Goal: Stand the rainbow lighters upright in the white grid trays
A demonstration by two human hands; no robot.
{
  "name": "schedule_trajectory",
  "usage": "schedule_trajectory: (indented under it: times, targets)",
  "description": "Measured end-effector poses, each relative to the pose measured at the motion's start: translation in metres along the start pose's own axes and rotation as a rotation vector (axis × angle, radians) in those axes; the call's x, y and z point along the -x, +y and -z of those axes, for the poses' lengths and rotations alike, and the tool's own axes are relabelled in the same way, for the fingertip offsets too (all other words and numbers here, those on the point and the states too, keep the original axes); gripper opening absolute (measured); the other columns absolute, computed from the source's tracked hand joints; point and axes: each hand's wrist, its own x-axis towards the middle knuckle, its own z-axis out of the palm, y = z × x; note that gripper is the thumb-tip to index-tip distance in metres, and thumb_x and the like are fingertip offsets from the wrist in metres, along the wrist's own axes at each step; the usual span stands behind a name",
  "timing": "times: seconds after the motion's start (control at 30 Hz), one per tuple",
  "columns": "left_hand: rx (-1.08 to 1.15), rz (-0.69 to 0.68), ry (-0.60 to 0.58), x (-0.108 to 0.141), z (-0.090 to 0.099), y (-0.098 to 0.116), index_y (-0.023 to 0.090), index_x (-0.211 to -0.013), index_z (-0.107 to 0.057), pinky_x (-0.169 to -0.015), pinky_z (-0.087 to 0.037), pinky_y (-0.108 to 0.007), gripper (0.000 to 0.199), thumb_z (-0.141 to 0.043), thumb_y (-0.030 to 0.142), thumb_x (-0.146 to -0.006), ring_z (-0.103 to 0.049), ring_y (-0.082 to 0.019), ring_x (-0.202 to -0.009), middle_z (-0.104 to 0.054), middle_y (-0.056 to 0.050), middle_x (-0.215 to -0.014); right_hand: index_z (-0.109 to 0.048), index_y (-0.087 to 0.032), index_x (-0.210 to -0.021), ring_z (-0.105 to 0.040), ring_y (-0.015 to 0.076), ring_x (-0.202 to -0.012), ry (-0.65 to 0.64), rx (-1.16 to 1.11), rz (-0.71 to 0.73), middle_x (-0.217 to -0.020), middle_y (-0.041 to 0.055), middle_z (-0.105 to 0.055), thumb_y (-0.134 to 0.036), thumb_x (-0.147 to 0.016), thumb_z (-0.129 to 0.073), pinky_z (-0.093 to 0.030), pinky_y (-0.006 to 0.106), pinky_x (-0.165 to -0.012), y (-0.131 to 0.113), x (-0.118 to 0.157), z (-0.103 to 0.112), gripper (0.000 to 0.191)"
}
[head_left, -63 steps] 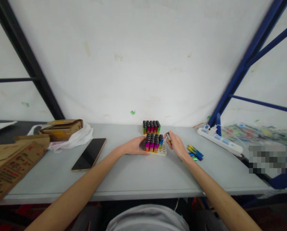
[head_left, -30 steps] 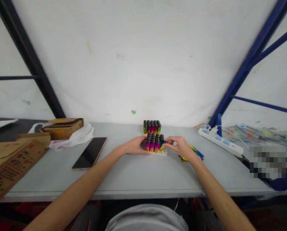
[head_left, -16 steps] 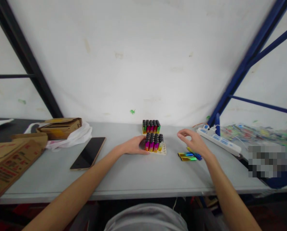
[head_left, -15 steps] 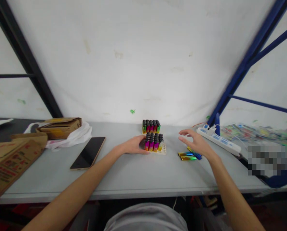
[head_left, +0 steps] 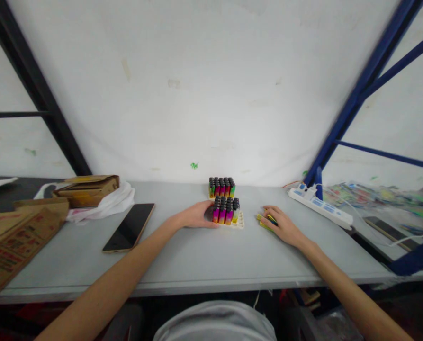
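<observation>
My left hand (head_left: 199,215) grips the left side of a pale tray (head_left: 241,223), its thumb along the front and its fingers at the back. Upright lighters (head_left: 222,214) with black tops and purple-to-orange bodies fill much of that tray; some holes at its right end are bare. Lower right of the tray, my right hand (head_left: 279,223) is closed over a few flat, shiny, gold-coloured pieces (head_left: 267,224) on the table. The fingers partly cover them, so I cannot tell how many are gripped.
Behind the tray stands a second block of lighters (head_left: 221,187). A black phone (head_left: 129,227) lies left, near cardboard boxes (head_left: 86,190) and a white plastic bag (head_left: 115,202). To the right are a white power strip (head_left: 321,207) and a blue metal frame (head_left: 342,113).
My right hand has come down and slightly left, from hovering with fingers apart to closing over the shiny pieces. My left hand stays on the tray.
</observation>
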Motion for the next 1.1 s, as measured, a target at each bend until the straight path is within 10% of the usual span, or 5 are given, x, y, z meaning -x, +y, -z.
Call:
schedule_trajectory:
  times: [0.27, 0.47, 0.73, 1.1]
  targets:
    - [-0.003, 0.004, 0.005, 0.000, -0.001, -0.002, 0.018, -0.135, -0.058, -0.109, -0.047, -0.045, 0.077, -0.083, 0.054, -0.072, -0.062, -0.035, -0.123, -0.065, -0.012, -0.138, -0.065, -0.022, -0.089, -0.061, 0.0316, -0.119, 0.152, -0.041, 0.024, -0.124, 0.0166, -0.068, -0.064, -0.098, -0.044, -0.044, 0.051, -0.106, -0.014, -0.037, -0.017, 0.048]
    - [-0.012, -0.005, 0.003, -0.001, 0.000, -0.001, 0.016, -0.138, -0.057, -0.111, -0.046, -0.045, 0.079, -0.083, 0.052, -0.073, -0.061, -0.036, -0.125, -0.063, -0.013, -0.141, -0.065, -0.021, -0.094, -0.057, 0.0187, -0.054, 0.323, -0.223, -0.132, -0.059, 0.0004, -0.061, -0.068, -0.097, -0.042, -0.044, 0.029, -0.057, -0.043, -0.066, 0.016, 0.053]
    - [-0.006, -0.014, 0.000, -0.001, -0.001, -0.002, 0.016, -0.138, -0.057, -0.110, -0.046, -0.045, 0.079, -0.084, 0.051, -0.073, -0.061, -0.035, -0.126, -0.063, -0.013, -0.142, -0.063, -0.020, -0.081, -0.039, 0.0119, -0.052, 0.372, -0.698, -0.091, -0.055, -0.0052, -0.046, -0.063, -0.075, -0.078, -0.036, 0.026, -0.052, -0.073, -0.095, 0.013, 0.046]
    - [-0.019, -0.015, -0.013, -0.002, -0.001, -0.003, 0.015, -0.141, -0.054, -0.111, -0.045, -0.046, 0.081, -0.083, 0.050, -0.074, -0.059, -0.035, -0.128, -0.061, -0.014, -0.144, -0.055, -0.022, -0.092, -0.050, 0.0118, -0.054, 0.224, -0.854, -0.057, -0.070, -0.0028, -0.055, -0.069, -0.090, -0.057, -0.041, 0.026, -0.053, -0.076, -0.085, -0.022, 0.047]
